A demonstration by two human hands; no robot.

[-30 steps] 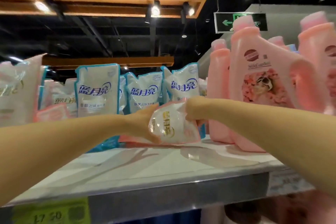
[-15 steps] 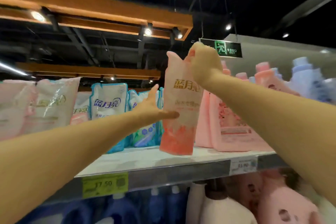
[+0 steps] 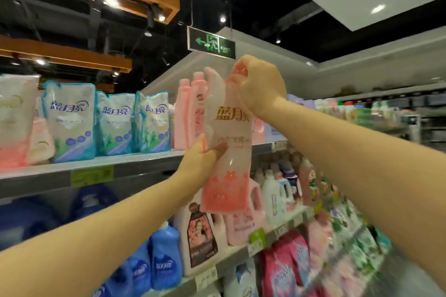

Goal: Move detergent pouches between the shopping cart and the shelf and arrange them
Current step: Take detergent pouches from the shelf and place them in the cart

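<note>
Store aisle, shelf stacked with blue pouches. Pink pouch hangs upright in front of it, off the shelf: right hand pinches its top, left hand, nearer the shelf, grips its middle.

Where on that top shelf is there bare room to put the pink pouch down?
The pink pouch could go on the bare strip along the front edge of the top shelf, before the blue pouches, left of the pink bottles. Behind that, pouches stand packed; the lower shelves are crowded with bottles.
</note>
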